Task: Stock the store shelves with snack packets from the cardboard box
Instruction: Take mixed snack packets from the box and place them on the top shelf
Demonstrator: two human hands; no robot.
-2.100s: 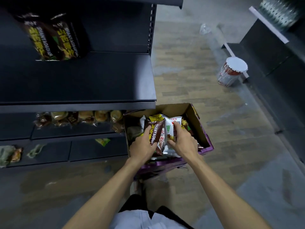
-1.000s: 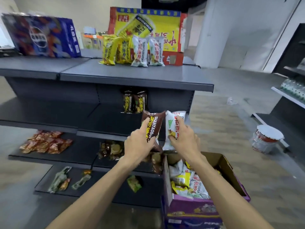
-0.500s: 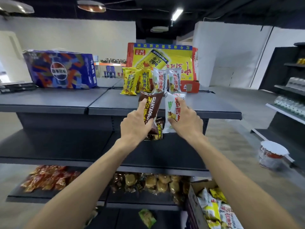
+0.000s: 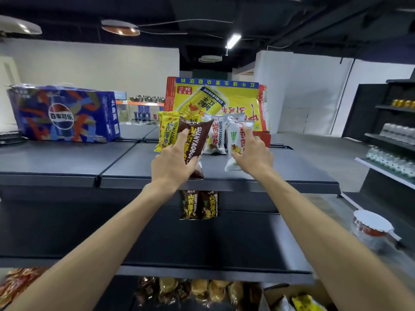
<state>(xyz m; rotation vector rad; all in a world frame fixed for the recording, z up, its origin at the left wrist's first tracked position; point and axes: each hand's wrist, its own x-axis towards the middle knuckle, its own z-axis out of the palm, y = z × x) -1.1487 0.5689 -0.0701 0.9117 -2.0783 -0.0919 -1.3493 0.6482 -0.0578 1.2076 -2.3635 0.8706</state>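
Observation:
My left hand grips a brown snack packet, tilted, over the front of the grey top shelf. My right hand holds a white snack packet upright above the same shelf, to the right of the brown one. Behind them a row of yellow packets and white packets leans against a yellow drinks carton. Two brown packets stand on the shelf below. A corner of the cardboard box with more packets shows at the bottom right.
A blue cola carton sits at the left of the top shelf. Lower shelves hold wrapped pastries and red packets. A lidded plastic jar stands on the floor at the right, near a dark shelf unit with bottles.
Both hands lifted the two packets out of the box and up past the middle shelf to the top shelf. The view rose from the floor to the shelf top.

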